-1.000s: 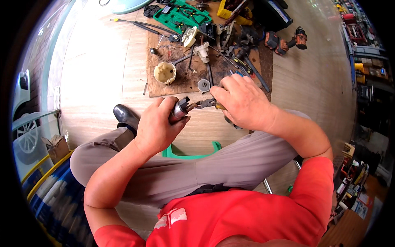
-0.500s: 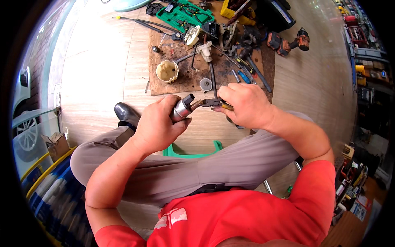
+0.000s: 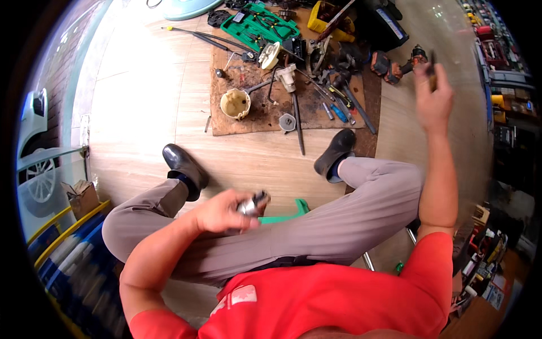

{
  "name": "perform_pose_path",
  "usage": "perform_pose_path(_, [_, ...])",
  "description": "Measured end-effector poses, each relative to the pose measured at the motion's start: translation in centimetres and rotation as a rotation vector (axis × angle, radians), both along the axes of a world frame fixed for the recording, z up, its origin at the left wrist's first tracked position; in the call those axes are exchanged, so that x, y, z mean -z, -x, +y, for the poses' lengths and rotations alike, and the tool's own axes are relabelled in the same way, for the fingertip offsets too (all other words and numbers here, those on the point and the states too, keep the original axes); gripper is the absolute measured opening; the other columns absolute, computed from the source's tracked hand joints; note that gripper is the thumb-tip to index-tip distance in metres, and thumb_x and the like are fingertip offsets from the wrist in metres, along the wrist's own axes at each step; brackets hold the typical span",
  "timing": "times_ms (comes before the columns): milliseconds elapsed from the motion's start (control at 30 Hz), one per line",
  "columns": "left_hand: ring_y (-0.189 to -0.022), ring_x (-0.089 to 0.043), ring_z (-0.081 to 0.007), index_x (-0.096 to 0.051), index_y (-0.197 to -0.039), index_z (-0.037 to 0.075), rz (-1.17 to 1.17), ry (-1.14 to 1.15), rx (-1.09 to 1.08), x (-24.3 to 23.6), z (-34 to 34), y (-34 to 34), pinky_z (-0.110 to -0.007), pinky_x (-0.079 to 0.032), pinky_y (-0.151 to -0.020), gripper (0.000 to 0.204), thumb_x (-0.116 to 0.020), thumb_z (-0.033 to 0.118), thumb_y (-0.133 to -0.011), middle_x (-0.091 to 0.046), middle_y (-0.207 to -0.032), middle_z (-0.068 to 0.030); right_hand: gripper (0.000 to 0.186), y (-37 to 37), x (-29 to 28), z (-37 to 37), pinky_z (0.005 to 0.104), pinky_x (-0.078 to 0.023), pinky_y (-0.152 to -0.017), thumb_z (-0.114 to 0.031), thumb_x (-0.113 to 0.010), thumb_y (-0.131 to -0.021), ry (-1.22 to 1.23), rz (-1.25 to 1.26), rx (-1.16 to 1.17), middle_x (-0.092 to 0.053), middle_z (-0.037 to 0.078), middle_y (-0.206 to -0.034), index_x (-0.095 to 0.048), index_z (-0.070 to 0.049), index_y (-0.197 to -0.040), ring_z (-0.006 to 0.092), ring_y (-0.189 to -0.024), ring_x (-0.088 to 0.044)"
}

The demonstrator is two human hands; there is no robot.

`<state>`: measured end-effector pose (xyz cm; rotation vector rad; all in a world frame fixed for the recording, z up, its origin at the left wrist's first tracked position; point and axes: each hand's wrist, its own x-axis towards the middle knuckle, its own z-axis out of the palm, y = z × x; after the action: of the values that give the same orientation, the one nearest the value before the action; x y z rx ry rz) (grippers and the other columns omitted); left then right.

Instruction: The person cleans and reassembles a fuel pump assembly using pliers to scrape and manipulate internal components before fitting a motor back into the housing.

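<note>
My left hand (image 3: 219, 212) is closed around a silver metal cylinder (image 3: 247, 207) with a black end, held low over my lap. Motion blurs its outline, and my fingers hide part of it. Off to the right, my right hand (image 3: 435, 104) is raised and gripping pliers (image 3: 432, 79); dark jaws point up and a bit of yellowish handle shows between the fingers. Beyond that hand lies an orange and black cordless drill (image 3: 387, 66) on the floor.
A stained board (image 3: 237, 127) in front of my feet carries a cream plastic cup (image 3: 235, 104), a white plastic fitting (image 3: 287, 78), a dark rod (image 3: 298, 124) and several hand tools. Behind are a green tool case (image 3: 231, 25) and a yellow bin (image 3: 319, 20). A green stool edge (image 3: 282, 218) shows between my legs.
The pliers have come away from the cylinder's end; my right hand has swung up and right with them. My left hand has lowered toward my lap, still holding the cylinder.
</note>
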<state>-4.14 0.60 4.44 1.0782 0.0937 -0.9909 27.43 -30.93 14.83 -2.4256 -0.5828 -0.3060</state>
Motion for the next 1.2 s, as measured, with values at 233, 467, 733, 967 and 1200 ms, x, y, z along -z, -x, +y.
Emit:
perform_pose_path(233, [-0.078,-0.056,-0.0095,-0.058,-0.108,0.006,-0.186,-0.118,-0.411,0.1,1.2,-4.4,-0.023,-0.046,-0.070,0.039,-0.080,0.004,-0.075,-0.060,-0.093,-0.0014,0.027,7.0,3.4,6.8,0.0423,-0.051,-0.068,-0.015,-0.073,-0.081,0.234,-0.029,-0.590,-0.060,0.014,-0.086,-0.056,-0.006,-0.100,0.0346,-0.080,-0.062])
perform_pose_path(467, [-0.091,-0.049,-0.0080,-0.059,-0.112,0.006,-0.442,-0.265,-0.446,-0.3,0.1,-6.8,-0.024,-0.042,-0.084,0.038,-0.078,0.002,-0.080,-0.055,-0.102,0.0028,0.036,7.5,4.6,8.3,0.0420,-0.048,-0.079,-0.005,-0.073,-0.074,0.360,-0.010,-0.644,-0.057,0.012,-0.094,-0.056,-0.006,-0.105,0.0334,-0.090,-0.057])
perform_pose_path(733, [-0.095,-0.051,-0.0087,-0.056,-0.119,0.006,-0.458,-0.295,-0.494,-0.8,-0.2,-6.8,-0.025,-0.044,-0.088,0.042,-0.078,0.006,-0.083,-0.058,-0.103,0.0019,0.052,9.0,4.2,8.5,0.0404,-0.042,-0.083,-0.002,-0.070,-0.067,0.379,-0.094,-0.779,-0.055,0.009,-0.101,-0.057,-0.008,-0.117,0.0298,-0.096,-0.055])
perform_pose_path(967, [-0.082,-0.050,-0.0092,-0.047,-0.124,0.002,-0.183,-0.160,-0.479,-1.6,-0.7,-6.6,-0.025,-0.043,-0.069,0.043,-0.070,0.018,-0.092,-0.056,-0.097,-0.0030,0.047,10.1,3.7,8.9,0.0402,-0.043,-0.084,0.001,-0.065,-0.068,0.319,-0.233,-0.805,-0.057,0.011,-0.103,-0.060,-0.007,-0.114,0.0301,-0.096,-0.056])
perform_pose_path(1200, [-0.061,-0.046,-0.0084,-0.048,-0.112,0.006,-0.206,-0.136,-0.400,-2.1,-0.9,-6.9,-0.025,-0.036,-0.054,0.029,-0.064,0.026,-0.096,-0.049,-0.071,0.0006,0.046,9.8,3.5,9.1,0.0397,-0.043,-0.082,0.000,-0.063,-0.069,0.323,-0.322,-0.746,-0.057,0.011,-0.103,-0.061,-0.006,-0.114,0.0294,-0.095,-0.056])
